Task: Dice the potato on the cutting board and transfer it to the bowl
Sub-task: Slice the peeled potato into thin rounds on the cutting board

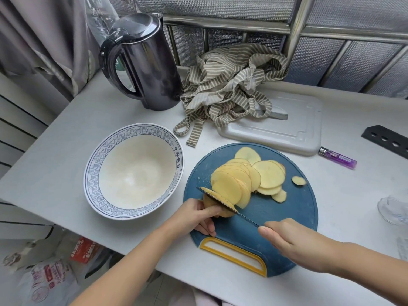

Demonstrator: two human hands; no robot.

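A round blue cutting board (pixel 287 208) with a yellow handle lies on the white table. Several thin yellow potato slices (pixel 247 175) fan out across it. My left hand (pixel 198 217) grips the uncut end piece of the potato (pixel 212 205) at the board's left edge. My right hand (pixel 287 241) holds the knife handle, and the dark knife blade (pixel 225 204) cuts down through the end piece. To the left of the board stands a white bowl (pixel 95 173) with a blue patterned rim, nothing in it.
A dark electric kettle (pixel 145 65) stands at the back left. A striped cloth (pixel 229 85) lies partly over a white lidded tray (pixel 287 129) behind the board. A purple lighter (pixel 337 157) and a glass (pixel 395 208) sit to the right.
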